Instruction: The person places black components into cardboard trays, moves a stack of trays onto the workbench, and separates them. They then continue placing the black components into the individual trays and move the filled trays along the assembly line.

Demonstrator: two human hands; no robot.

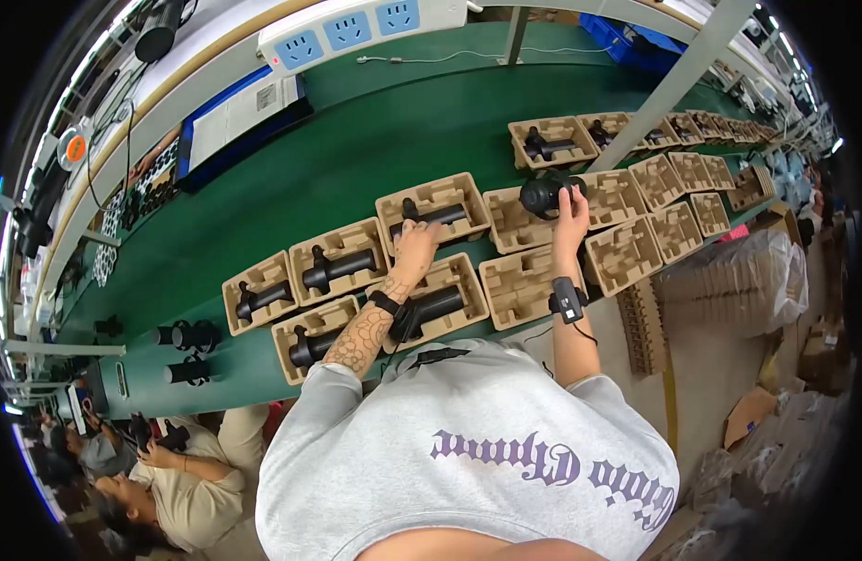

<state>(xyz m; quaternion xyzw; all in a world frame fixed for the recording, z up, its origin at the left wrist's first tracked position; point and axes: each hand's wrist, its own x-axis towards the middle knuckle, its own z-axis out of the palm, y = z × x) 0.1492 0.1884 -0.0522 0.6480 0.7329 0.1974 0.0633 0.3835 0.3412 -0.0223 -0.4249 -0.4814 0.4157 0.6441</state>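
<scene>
My right hand [571,222] grips a black tube-shaped device [543,194] with a round, wide end, lifted over a moulded brown pulp tray [515,234]. My left hand [416,251] reaches into another pulp tray [478,192], its fingers curled on a long black tube-shaped device [442,215] lying in the moulding. A short knob stands up from that device beside my fingers. Below my left wrist, a further black device [440,304] rests in a nearer tray, partly covered by my forearm. Two more filled trays stand to the left, each with a similar device [342,268].
Pulp trays with bare mouldings [623,254] continue to the right, and a row of filled trays [548,145] runs along the back. Loose black parts [193,337] stand on the green bench at left. A slanted metal post [669,89] crosses behind the trays. A co-worker [183,477] sits at lower left.
</scene>
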